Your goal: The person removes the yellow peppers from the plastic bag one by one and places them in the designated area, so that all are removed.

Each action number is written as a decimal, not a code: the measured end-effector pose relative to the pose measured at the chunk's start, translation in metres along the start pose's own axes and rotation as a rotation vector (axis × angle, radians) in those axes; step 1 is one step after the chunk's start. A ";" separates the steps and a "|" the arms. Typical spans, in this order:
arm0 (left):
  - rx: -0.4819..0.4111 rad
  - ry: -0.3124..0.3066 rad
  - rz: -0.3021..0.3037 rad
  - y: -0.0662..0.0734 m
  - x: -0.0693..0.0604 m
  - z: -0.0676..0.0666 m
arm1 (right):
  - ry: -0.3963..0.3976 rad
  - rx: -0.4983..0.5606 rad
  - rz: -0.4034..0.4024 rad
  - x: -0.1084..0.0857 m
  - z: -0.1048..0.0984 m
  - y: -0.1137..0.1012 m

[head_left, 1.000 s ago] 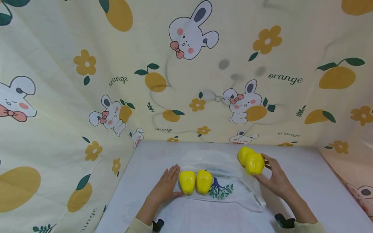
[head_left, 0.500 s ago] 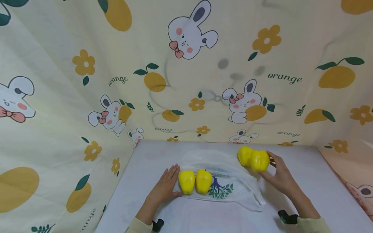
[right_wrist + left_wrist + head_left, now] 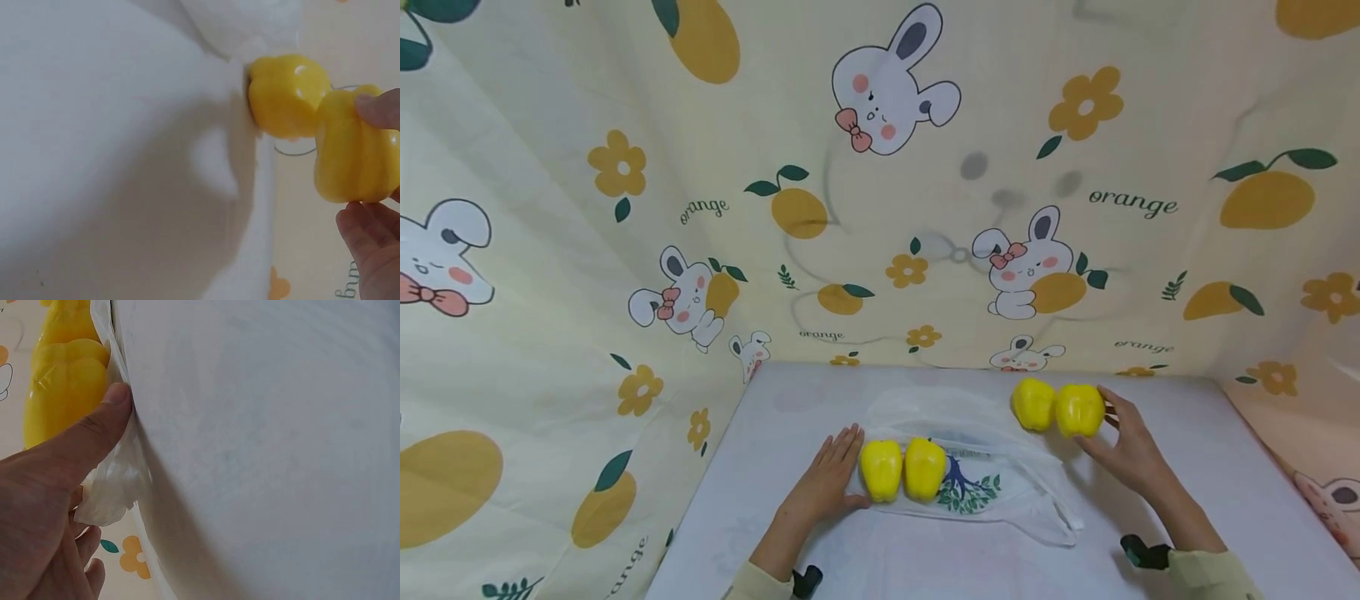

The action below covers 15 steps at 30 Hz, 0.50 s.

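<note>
- Head view, and look at the right hand (image 3: pixel 1126 450), over the far right of the white table (image 3: pixel 962 558): fingers (image 3: pixel 362 228) clamped on a yellow pepper (image 3: pixel 1081 410), the thumb (image 3: pixel 378 109) on the opposite side.
- That pepper is up in the air, off the tabletop; the right wrist view shows it plainly!
- Just to its left sits a second pepper (image 3: pixel 1033 405), down near the far right edge of the white bag (image 3: pixel 1037 500); whether those touch, I can't tell.
- Over on the left, the left hand (image 3: pixel 827 477) rests back upward at the bag's left end, fingers straight and close together, thumb apart and touching the bag.
- Right beside it, two more yellow peppers (image 3: pixel 881 471), side by side on the bag.
- To their right, a blue-and-green tree print (image 3: pixel 972 486).
- Behind everything, cream cloth (image 3: pixel 910 200) with rabbits and oranges.
</note>
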State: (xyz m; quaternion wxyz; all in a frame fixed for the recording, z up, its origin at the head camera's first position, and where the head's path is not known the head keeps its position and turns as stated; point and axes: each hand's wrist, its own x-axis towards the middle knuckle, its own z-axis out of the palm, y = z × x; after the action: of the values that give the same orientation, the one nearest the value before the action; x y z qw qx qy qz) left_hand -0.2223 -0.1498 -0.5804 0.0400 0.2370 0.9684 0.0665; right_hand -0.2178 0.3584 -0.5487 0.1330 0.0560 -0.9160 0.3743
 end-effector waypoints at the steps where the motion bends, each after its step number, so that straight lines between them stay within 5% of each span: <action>1: -0.003 -0.002 0.000 0.000 0.000 0.000 | -0.004 -0.003 0.010 0.000 0.000 0.002; 15: -0.001 -0.007 -0.003 0.001 -0.002 0.000 | -0.061 0.022 0.113 0.012 0.002 0.027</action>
State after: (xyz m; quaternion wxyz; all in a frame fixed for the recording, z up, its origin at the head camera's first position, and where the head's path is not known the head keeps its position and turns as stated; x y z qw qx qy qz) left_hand -0.2203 -0.1500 -0.5799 0.0437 0.2356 0.9686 0.0662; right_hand -0.2351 0.3757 -0.5648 0.0832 0.0172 -0.9171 0.3896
